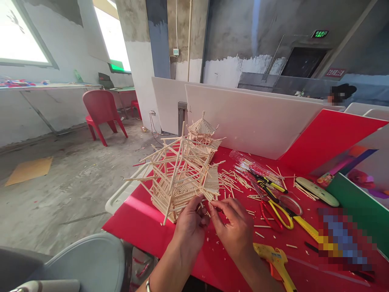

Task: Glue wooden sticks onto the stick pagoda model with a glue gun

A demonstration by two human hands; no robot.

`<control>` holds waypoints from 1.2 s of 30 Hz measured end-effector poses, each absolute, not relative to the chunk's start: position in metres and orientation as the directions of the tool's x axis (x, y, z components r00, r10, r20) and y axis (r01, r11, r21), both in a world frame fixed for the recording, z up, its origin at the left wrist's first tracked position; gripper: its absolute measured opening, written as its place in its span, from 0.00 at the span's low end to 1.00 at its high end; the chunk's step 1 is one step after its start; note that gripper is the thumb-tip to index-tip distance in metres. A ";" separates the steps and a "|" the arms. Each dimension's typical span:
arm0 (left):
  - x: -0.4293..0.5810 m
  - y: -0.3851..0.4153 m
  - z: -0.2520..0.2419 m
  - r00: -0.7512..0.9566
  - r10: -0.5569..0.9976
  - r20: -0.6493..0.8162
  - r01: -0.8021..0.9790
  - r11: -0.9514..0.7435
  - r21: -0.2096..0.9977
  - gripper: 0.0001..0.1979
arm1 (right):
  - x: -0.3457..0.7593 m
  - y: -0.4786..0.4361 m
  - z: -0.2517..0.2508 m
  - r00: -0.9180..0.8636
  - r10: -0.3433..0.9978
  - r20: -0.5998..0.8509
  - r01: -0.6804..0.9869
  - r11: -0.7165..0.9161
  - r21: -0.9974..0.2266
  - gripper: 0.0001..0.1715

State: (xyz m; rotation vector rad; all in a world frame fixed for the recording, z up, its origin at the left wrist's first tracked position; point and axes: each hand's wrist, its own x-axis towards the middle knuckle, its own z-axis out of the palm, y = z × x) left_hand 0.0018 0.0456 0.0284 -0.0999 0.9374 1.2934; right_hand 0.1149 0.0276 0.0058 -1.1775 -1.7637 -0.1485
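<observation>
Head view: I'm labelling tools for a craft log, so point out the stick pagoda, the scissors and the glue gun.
stick pagoda [178, 178], head view, on its slatted roof side.
scissors [278, 211], head view, on the yellow handle.
glue gun [275, 257], head view, on its yellow body.

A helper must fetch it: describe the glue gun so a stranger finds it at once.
Start at the red table. Right of the right hand, at the near edge, lies the glue gun. It is the only yellow pistol-shaped tool; the scissors beyond have red and yellow loop handles.
</observation>
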 end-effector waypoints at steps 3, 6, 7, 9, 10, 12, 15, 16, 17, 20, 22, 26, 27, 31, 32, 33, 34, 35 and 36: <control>0.002 0.046 0.026 -0.025 0.776 -0.630 -0.844 0.322 0.430 0.04 | 0.115 0.028 0.005 -0.056 0.653 0.755 0.759 0.519 -0.393 0.05; 0.002 0.045 0.025 -0.026 0.782 -0.623 -0.843 0.317 0.433 0.04 | 0.116 0.028 0.004 -0.059 0.659 0.750 0.755 0.521 -0.398 0.04; 0.002 0.045 0.025 -0.025 0.779 -0.627 -0.843 0.321 0.432 0.04 | 0.116 0.028 0.003 -0.058 0.657 0.751 0.754 0.522 -0.398 0.04; 0.002 0.044 0.026 -0.023 0.771 -0.636 -0.842 0.328 0.429 0.05 | 0.116 0.027 0.003 -0.056 0.653 0.755 0.756 0.522 -0.395 0.04; 0.002 0.044 0.027 -0.024 0.768 -0.640 -0.842 0.330 0.427 0.05 | 0.116 0.027 0.003 -0.056 0.651 0.757 0.757 0.522 -0.393 0.04; 0.001 0.044 0.027 -0.025 0.767 -0.642 -0.843 0.329 0.425 0.04 | 0.116 0.027 0.003 -0.057 0.652 0.756 0.758 0.521 -0.393 0.04; 0.001 0.045 0.026 -0.018 0.773 -0.635 -0.847 0.326 0.420 0.05 | 0.116 0.027 0.002 -0.057 0.664 0.746 0.758 0.515 -0.400 0.05; 0.001 0.045 0.026 -0.016 0.775 -0.632 -0.848 0.324 0.419 0.05 | 0.116 0.027 0.002 -0.056 0.665 0.745 0.758 0.514 -0.402 0.05; 0.001 0.045 0.025 -0.016 0.777 -0.630 -0.849 0.322 0.418 0.05 | 0.117 0.027 0.003 -0.057 0.665 0.745 0.758 0.514 -0.402 0.05; 0.001 0.045 0.026 -0.018 0.774 -0.633 -0.849 0.323 0.419 0.05 | 0.117 0.027 0.003 -0.060 0.658 0.751 0.757 0.520 -0.396 0.05; 0.002 0.045 0.027 -0.017 0.769 -0.639 -0.849 0.327 0.416 0.05 | 0.117 0.027 0.003 -0.060 0.657 0.752 0.756 0.521 -0.395 0.05; 0.001 0.045 0.028 -0.020 0.776 -0.631 -0.847 0.321 0.422 0.05 | 0.117 0.027 0.004 -0.058 0.662 0.747 0.753 0.520 -0.403 0.06; 0.001 0.044 0.028 -0.020 0.779 -0.626 -0.844 0.322 0.428 0.05 | 0.118 0.026 0.005 -0.056 0.660 0.749 0.752 0.522 -0.403 0.06; -0.001 0.043 0.029 -0.021 0.783 -0.622 -0.829 0.334 0.449 0.04 | 0.124 0.021 0.008 -0.049 0.652 0.757 0.746 0.528 -0.406 0.07; -0.001 0.042 0.029 -0.021 0.786 -0.618 -0.825 0.336 0.455 0.04 | 0.128 0.020 0.009 -0.043 0.655 0.754 0.747 0.522 -0.411 0.07; -0.001 0.041 0.029 -0.021 0.790 -0.612 -0.820 0.337 0.463 0.03 | 0.131 0.019 0.010 -0.031 0.659 0.751 0.751 0.512 -0.418 0.07; -0.002 0.041 0.029 -0.020 0.795 -0.606 -0.816 0.337 0.469 0.03 | 0.136 0.019 0.011 -0.015 0.664 0.748 0.757 0.496 -0.426 0.07; -0.002 0.040 0.029 -0.016 0.799 -0.601 -0.813 0.340 0.472 0.04 | 0.141 0.019 0.011 0.006 0.671 0.742 0.766 0.474 -0.435 0.07; -0.003 0.038 0.029 -0.007 0.802 -0.598 -0.812 0.344 0.471 0.04 | 0.147 0.020 0.011 0.029 0.680 0.733 0.776 0.447 -0.445 0.08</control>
